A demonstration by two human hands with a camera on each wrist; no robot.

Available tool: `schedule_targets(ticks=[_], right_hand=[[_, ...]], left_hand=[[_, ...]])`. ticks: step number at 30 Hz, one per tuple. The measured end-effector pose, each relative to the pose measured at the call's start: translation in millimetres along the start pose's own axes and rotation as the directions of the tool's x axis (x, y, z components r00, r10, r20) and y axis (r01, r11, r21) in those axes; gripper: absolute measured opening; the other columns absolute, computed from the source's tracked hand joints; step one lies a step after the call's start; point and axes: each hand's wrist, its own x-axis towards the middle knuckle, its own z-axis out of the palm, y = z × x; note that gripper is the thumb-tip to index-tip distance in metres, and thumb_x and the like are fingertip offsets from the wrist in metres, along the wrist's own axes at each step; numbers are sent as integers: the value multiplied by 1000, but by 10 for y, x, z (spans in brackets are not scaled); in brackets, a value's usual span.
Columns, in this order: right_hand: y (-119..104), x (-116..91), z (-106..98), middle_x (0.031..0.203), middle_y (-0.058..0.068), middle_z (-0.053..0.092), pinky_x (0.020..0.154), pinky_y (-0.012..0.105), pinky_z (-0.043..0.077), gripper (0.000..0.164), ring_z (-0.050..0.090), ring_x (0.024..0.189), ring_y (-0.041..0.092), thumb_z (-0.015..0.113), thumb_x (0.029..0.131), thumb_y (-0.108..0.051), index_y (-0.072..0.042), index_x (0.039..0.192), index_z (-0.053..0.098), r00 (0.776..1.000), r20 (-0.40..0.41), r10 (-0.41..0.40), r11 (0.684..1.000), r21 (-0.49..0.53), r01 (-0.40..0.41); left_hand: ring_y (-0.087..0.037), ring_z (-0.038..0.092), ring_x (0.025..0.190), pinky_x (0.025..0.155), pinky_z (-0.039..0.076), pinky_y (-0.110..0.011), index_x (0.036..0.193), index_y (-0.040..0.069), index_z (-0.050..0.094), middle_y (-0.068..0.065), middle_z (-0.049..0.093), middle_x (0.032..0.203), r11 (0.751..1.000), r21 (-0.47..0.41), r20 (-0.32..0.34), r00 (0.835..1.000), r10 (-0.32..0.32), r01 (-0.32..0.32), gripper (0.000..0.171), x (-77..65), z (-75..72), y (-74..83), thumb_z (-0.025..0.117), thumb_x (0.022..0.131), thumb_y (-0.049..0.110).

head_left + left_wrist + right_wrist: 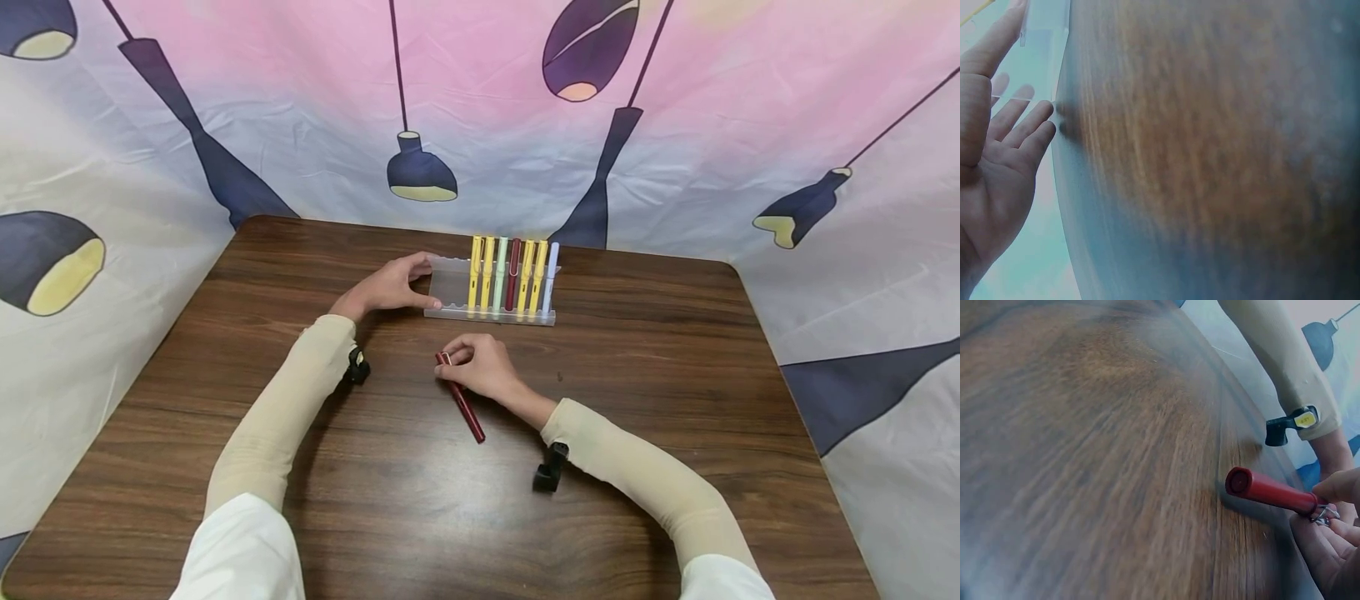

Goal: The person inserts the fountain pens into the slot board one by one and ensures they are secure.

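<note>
A clear plastic pen stand [450,285] sits toward the back of the table, holding several capped pens upright in a row toward its right side. Its left part has bare slots. My left hand [390,285] holds the stand's left end, thumb at the front ledge and fingers at the back; in the left wrist view the fingertips meet its clear edge. In front of the stand, my right hand [486,367] pinches a dark red pen [468,411] near its clip end. The pen's other end points toward me, and in the right wrist view it shows above the wood.
In the stand are yellow pens [485,271], a light green pen [500,273], another dark red pen [513,275] and a light blue pen [551,275]. The brown wooden table [420,517] reaches back to a lamp-patterned cloth [495,167].
</note>
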Motion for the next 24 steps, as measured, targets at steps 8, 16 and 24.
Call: schedule_targets(ticks=[8,16,24], right_hand=[[66,-57,-179,84,1,76,59,29,61,27,71,65,12,87,83,-19,-7,103,75,998,-20,61,993,105,-59],[90,-69,-393,86,6,75,59,34,63,30,70,64,14,87,82,-17,-5,104,72,993,-71,90,983,163,-78],[63,-41,-646,89,10,73,63,44,64,30,69,61,16,87,82,-16,-5,103,69,983,-162,87,988,142,-64]], left_hand=[[-43,35,147,121,31,-55,154,-1,35,-29,35,158,1000,-4,4,1000,-8,8,82,-52,-16,93,82,89,15],[-45,35,147,120,32,-57,152,-5,36,-30,38,156,1000,2,12,1000,-13,13,79,-43,-17,108,81,89,9],[-42,35,148,121,31,-55,154,-2,35,-28,38,157,1000,-6,10,1000,-23,24,82,-51,-20,123,82,89,15]])
